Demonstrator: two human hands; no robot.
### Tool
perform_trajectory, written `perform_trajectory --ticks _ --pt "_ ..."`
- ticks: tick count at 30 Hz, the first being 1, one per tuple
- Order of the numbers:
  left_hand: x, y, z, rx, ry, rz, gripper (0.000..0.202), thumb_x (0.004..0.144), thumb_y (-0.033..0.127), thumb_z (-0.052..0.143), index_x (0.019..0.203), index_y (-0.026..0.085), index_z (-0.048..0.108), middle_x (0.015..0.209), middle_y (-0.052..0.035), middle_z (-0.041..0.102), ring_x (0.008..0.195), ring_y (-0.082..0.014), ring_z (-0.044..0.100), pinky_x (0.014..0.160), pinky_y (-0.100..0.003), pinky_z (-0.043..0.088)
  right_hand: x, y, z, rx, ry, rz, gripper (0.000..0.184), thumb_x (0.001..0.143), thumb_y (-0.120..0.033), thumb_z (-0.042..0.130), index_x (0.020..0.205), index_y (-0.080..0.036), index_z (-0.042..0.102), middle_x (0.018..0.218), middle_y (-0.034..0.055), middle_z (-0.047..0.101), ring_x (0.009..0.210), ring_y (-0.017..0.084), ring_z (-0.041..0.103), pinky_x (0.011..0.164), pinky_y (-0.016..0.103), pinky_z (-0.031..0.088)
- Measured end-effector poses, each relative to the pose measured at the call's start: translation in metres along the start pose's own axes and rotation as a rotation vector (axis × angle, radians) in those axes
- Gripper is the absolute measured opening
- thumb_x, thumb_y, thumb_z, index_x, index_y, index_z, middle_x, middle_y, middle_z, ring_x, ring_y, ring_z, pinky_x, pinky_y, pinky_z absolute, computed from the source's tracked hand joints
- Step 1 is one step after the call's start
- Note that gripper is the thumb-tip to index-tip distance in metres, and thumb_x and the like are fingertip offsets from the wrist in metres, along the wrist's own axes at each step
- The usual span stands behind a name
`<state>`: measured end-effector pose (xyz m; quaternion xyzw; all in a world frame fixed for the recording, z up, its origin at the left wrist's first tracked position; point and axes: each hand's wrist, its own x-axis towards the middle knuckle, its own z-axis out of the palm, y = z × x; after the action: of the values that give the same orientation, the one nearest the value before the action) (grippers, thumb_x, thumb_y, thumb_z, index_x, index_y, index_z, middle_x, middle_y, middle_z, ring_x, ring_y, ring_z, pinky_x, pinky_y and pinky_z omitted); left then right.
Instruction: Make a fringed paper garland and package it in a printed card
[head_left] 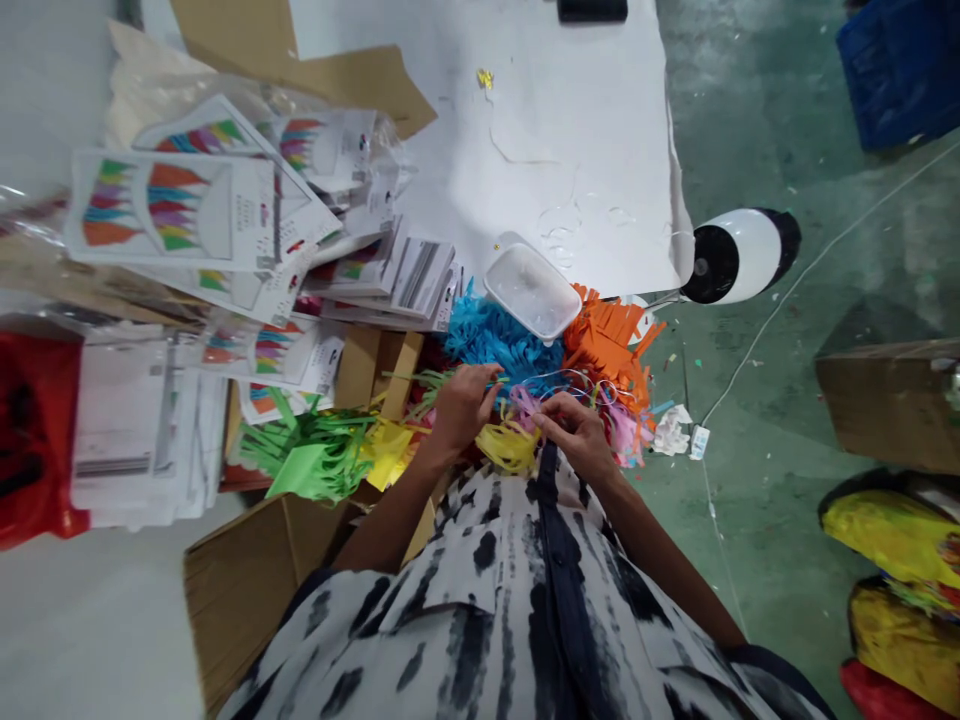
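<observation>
My left hand and my right hand are close together at my waist, both pinched on a yellow fringed paper tassel that hangs between them. A thin white string loops just beyond my fingers. Piles of cut paper fringe lie around: blue, orange, green, yellow and pink. A clear plastic tub rests on the blue and orange piles.
Stacks of white packaging cards printed with coloured tassels fill the left of the table. A cardboard box stands at my left hip. A white and black cylinder sticks out past the white sheet. Green floor, bags at right.
</observation>
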<state>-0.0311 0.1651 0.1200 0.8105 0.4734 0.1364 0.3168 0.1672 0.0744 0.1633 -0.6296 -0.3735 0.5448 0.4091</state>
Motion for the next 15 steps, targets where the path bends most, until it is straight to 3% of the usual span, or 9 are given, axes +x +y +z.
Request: perform_trajectory --ticks 3,7,12,15 --pt "0.013 -0.021 -0.001 0.149 -0.123 0.023 0.009 0.097 0.021 0.067 0.103 0.021 0.074 0.108 -0.0133 0.076 0.109 -0.0308 0.064 0.094 -0.042 0.044 0.004 0.004 -0.002 -0.058 0.004 -0.049 0.026 0.091 -0.047 0.075 0.084 -0.022 0.07 0.09 0.0023 0.06 0.073 0.015 0.055 0.062 0.028 0.045" --pt "0.02 -0.032 0.011 0.172 -0.152 0.01 0.007 0.093 0.017 0.071 0.098 0.02 0.075 0.103 -0.0143 0.076 0.104 -0.0318 0.062 0.09 -0.044 0.041 0.008 0.011 -0.005 -0.112 0.011 -0.076 0.025 0.092 -0.047 0.074 0.087 -0.022 0.073 0.093 0.002 0.058 0.069 0.013 0.05 0.059 0.027 0.041" --pt "0.02 -0.026 0.006 0.138 -0.095 -0.013 0.004 0.093 0.022 0.074 0.095 0.022 0.078 0.103 -0.0117 0.078 0.108 -0.0314 0.064 0.093 -0.045 0.043 0.01 0.013 -0.009 -0.166 0.064 -0.106 0.026 0.091 -0.047 0.074 0.088 -0.022 0.075 0.098 0.0041 0.063 0.081 0.016 0.057 0.065 0.027 0.044" --pt "0.019 -0.012 -0.009 -0.152 0.03 -0.088 0.01 0.092 0.033 0.079 0.096 0.023 0.08 0.1 -0.0073 0.081 0.099 -0.0257 0.07 0.09 -0.04 0.05 0.012 0.008 -0.008 -0.111 0.113 -0.044 0.029 0.091 -0.05 0.074 0.089 -0.021 0.073 0.091 0.0024 0.067 0.073 0.014 0.056 0.062 0.027 0.043"
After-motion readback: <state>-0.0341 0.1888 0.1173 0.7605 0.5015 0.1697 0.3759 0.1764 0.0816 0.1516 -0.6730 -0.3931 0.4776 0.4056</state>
